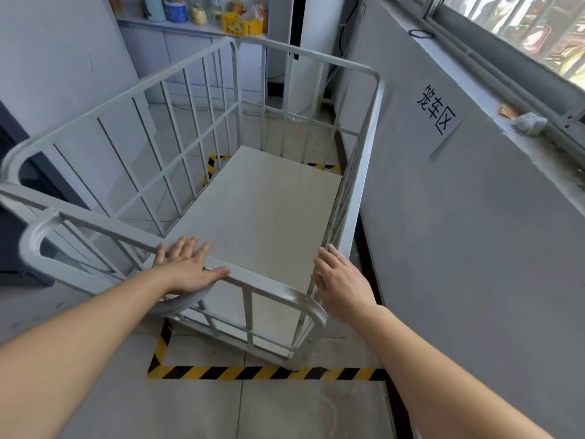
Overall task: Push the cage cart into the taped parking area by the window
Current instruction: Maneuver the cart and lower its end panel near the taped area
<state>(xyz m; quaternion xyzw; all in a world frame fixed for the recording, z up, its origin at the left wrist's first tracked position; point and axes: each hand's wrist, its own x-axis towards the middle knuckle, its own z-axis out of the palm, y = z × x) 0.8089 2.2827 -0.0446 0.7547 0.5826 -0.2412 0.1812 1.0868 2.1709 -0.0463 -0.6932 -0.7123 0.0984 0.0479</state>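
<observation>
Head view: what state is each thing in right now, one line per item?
cage cart: empty, standing inside the tape, close to the wall.
floor tape: yellow-black outline, near strip fully visible.
left hand: open, flat on the near top rail.
right hand: open, fingers spread at the near right corner; contact unclear.
wall sign: stuck below the window.

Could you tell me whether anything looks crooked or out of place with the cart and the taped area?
The cart sits slightly askew in the taped area: its near right corner almost touches the front tape line. On the window ledge, crumpled scraps lie loose. Nothing looks spilled or broken.
</observation>
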